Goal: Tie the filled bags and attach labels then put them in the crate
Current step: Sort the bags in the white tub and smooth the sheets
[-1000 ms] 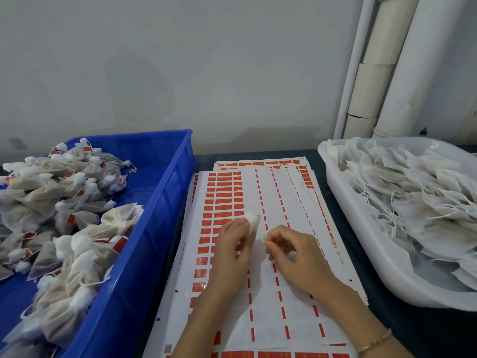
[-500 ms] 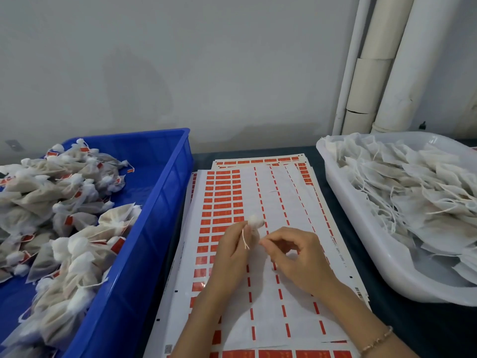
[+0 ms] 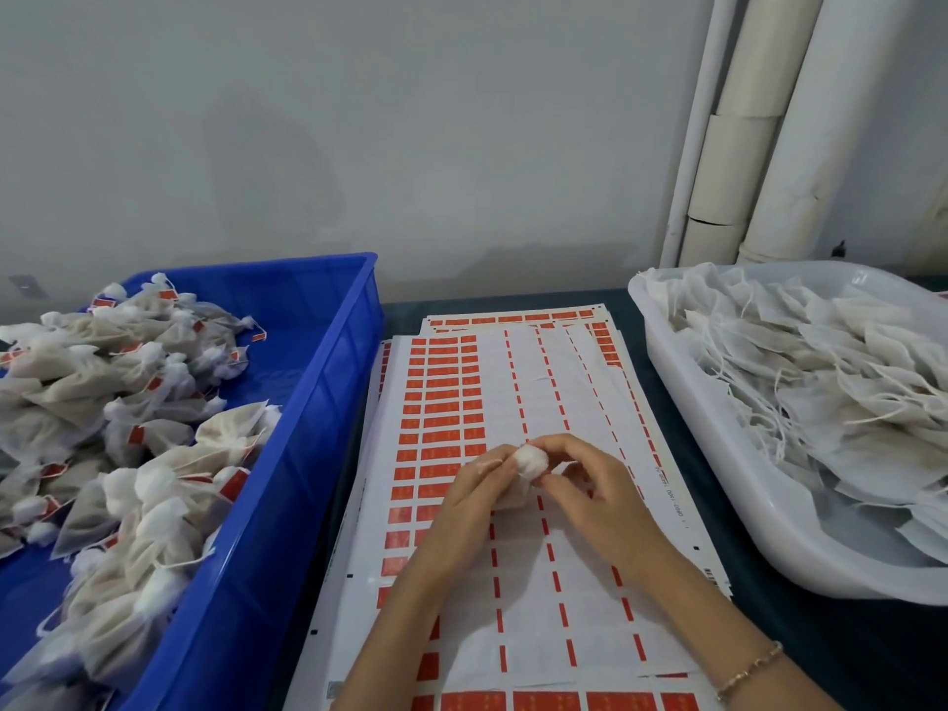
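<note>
A small white filled bag (image 3: 528,461) is held over the label sheets, its gathered top bunched between both hands. My left hand (image 3: 469,492) grips the bag's body from the left, which it mostly hides. My right hand (image 3: 585,484) pinches the bunched top from the right with thumb and fingers. Under the hands lie sheets of red labels (image 3: 441,402), many label rows peeled off. The blue crate (image 3: 308,454) at left holds several tied bags with red labels (image 3: 154,454).
A white tub (image 3: 718,464) at right is piled with untied bags and loose strings (image 3: 821,382). White pipes (image 3: 744,146) run up the wall behind it. The dark tabletop (image 3: 831,644) shows between sheets and tub.
My two hands have come together on the bag's top; the right hand, which pulled the string a little apart from the bag, now pinches the bunched top itself.
</note>
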Demonstrator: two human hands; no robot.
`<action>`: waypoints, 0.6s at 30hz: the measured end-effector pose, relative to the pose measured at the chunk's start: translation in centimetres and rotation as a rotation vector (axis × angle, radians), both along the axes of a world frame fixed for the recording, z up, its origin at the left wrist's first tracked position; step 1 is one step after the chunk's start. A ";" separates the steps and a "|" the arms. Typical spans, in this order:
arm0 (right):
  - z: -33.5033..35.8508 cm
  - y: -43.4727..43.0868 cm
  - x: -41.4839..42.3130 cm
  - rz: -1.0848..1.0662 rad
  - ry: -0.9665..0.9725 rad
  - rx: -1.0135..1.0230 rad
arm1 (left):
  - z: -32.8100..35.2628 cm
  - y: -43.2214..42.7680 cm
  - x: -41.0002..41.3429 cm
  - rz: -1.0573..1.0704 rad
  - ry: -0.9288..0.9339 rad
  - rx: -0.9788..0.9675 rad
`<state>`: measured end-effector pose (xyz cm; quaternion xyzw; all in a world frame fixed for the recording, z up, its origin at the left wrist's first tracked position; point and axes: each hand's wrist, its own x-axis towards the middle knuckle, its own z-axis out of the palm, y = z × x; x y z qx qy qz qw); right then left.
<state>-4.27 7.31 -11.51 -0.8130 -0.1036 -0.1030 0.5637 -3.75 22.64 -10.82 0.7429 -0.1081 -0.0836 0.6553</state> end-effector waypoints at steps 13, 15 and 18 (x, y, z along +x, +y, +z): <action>0.0 -0.2 0.2 -0.107 -0.010 0.063 | -0.6 0.1 1.1 0.015 -0.038 -0.038; 0.1 -0.2 0.2 -0.105 -0.020 0.080 | -0.6 0.1 1.2 0.025 -0.006 -0.062; 0.2 -0.2 0.1 -0.123 -0.032 0.105 | -0.6 0.2 1.2 0.020 0.063 -0.129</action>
